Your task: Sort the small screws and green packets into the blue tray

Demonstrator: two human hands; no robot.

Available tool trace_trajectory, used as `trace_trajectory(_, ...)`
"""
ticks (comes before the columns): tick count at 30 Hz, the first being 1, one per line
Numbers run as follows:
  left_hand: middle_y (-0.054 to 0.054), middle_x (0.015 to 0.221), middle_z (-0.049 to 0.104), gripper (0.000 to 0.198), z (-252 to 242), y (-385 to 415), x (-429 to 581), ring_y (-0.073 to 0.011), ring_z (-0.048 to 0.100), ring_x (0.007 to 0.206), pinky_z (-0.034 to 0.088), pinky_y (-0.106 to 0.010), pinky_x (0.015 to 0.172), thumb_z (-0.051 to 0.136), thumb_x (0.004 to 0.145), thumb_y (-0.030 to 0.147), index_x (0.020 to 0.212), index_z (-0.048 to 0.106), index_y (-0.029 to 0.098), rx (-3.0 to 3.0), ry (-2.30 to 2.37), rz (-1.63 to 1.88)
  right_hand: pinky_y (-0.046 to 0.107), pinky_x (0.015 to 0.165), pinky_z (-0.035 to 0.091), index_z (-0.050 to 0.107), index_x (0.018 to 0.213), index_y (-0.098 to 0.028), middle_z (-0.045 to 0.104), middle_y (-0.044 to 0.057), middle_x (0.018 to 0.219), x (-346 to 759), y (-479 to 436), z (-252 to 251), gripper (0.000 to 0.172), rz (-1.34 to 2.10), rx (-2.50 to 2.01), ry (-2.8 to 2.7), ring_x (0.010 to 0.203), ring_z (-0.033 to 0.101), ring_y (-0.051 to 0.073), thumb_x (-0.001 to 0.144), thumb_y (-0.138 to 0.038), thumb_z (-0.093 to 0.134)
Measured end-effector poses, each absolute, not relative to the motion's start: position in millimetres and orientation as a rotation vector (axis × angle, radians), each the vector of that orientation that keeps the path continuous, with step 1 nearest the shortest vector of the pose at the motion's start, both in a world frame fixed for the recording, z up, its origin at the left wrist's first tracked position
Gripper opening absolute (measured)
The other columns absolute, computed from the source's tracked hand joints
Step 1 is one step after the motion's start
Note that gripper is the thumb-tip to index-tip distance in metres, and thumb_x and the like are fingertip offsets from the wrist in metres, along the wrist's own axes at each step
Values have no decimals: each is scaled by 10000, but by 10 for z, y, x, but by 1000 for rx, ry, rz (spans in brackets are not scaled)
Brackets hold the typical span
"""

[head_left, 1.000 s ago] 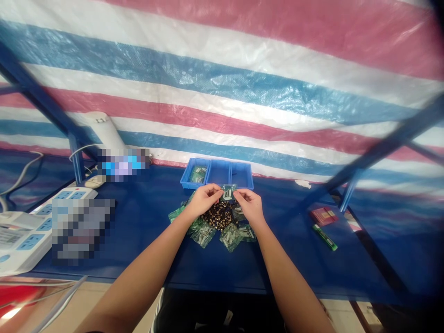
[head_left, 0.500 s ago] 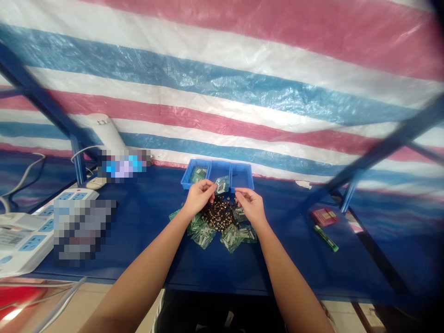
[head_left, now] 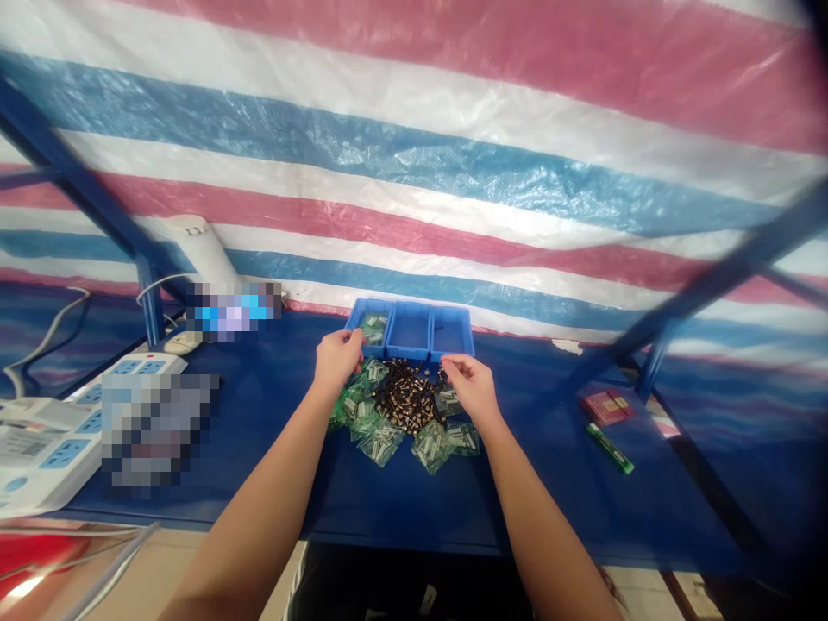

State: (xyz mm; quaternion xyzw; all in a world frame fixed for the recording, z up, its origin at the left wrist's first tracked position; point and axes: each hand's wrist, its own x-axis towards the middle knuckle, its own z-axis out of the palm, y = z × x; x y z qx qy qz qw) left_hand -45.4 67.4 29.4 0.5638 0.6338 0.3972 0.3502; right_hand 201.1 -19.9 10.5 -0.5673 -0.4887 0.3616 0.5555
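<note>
My left hand [head_left: 337,360] is at the front left corner of the blue three-compartment tray [head_left: 410,352], its fingers curled together; whether anything is between them is hidden. Small clear bags of metal pins [head_left: 373,328] lie in the tray's left compartment, just beyond my fingertips. Right of a heap of small dark and brass-coloured screws [head_left: 407,398], my right hand [head_left: 471,379] has thumb and fingers pinched, on something too small to make out. Several more clear bags with metal pieces [head_left: 380,442] lie around the heap's left, front and right sides.
On the left stand a white power strip [head_left: 161,366] and a white cylinder [head_left: 203,250], with blurred-out items beside them. A red box [head_left: 606,405] and a green box [head_left: 609,448] lie at the right. Striped sheeting [head_left: 414,190] hangs behind the blue table [head_left: 259,466].
My left hand has moved left from in front of the tray's middle, and the clear bag it held there is gone from that place. My right hand has stayed nearly still.
</note>
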Motion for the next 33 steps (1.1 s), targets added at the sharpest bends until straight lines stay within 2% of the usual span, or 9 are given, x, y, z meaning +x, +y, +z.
trace_trajectory(3, -5, 523, 640, 269, 351, 655, -481, -159, 592, 427, 421, -239, 479, 554, 809, 409, 773, 683, 175, 1558, 1776, 954, 261, 523, 387, 737, 912, -174, 569, -13, 575, 2031, -199, 90, 331, 825, -1369, -1188, 529, 489, 135, 783, -467, 653)
trace_trajectory(6, -3, 528, 644, 298, 390, 638, -467, -172, 604, 452, 455, -257, 550, 539, 822, 430, 883, 702, 188, 1622, 1861, 907, 263, 543, 393, 738, 914, -181, 550, -24, 556, 2054, -212, 93, 308, 769, -1433, -1274, 519, 478, 134, 809, -443, 614)
trace_trajectory(9, -2, 525, 643, 330, 377, 635, -449, -185, 603, 445, 469, -278, 595, 507, 842, 418, 1014, 704, 216, 1667, 1871, 803, 269, 584, 405, 743, 879, -204, 546, -29, 535, 2100, -234, 114, 259, 627, -1590, -1417, 532, 509, 145, 828, -394, 575)
trace_trajectory(12, -23, 558, 661, 353, 330, 646, -437, -203, 615, 467, 480, -303, 637, 466, 865, 432, 1025, 711, 234, 1707, 1865, 688, 273, 617, 419, 741, 867, -225, 586, -19, 552, 2180, -248, 141, 229, 489, -1762, -1518, 560, 556, 160, 831, -348, 552)
trace_trajectory(17, -123, 858, 734, 361, 283, 647, -402, -316, 681, 804, 476, -360, 722, 453, 868, 439, 1000, 714, 226, 1849, 2055, 709, 268, 631, 425, 737, 855, -250, 686, 13, 686, 2329, -248, 179, 201, 484, -1978, -1561, 673, 626, 183, 829, -338, 559)
trace_trajectory(19, -132, 890, 731, 355, 288, 631, -379, -331, 673, 850, 468, -364, 730, 456, 871, 430, 1022, 703, 225, 1858, 2094, 729, 265, 620, 420, 737, 834, -251, 707, 26, 745, 2364, -254, 199, 196, 543, -2044, -1583, 710, 640, 188, 820, -377, 587)
trace_trajectory(23, -85, 787, 712, 319, 319, 580, -326, -271, 660, 763, 439, -308, 696, 451, 892, 410, 1006, 677, 217, 1848, 2073, 859, 260, 602, 412, 729, 841, -254, 715, 29, 791, 2388, -286, 224, 260, 641, -2084, -1609, 737, 648, 191, 759, -493, 666)
trace_trajectory(26, -29, 655, 644, 290, 342, 527, -283, -202, 610, 647, 392, -262, 633, 437, 908, 404, 879, 653, 211, 1921, 1942, 978, 259, 563, 399, 726, 870, -257, 713, 28, 796, 2390, -301, 189, 335, 702, -2034, -1587, 702, 640, 190, 672, -526, 742)
trace_trajectory(33, 29, 553, 499, 297, 369, 364, -167, -128, 489, 538, 367, -228, 597, 451, 916, 415, 794, 611, 196, 2099, 1530, 1111, 275, 546, 434, 725, 913, -237, 690, 19, 666, 2414, -277, 79, 311, 740, -1839, -1390, 612, 631, 187, 621, -317, 798)
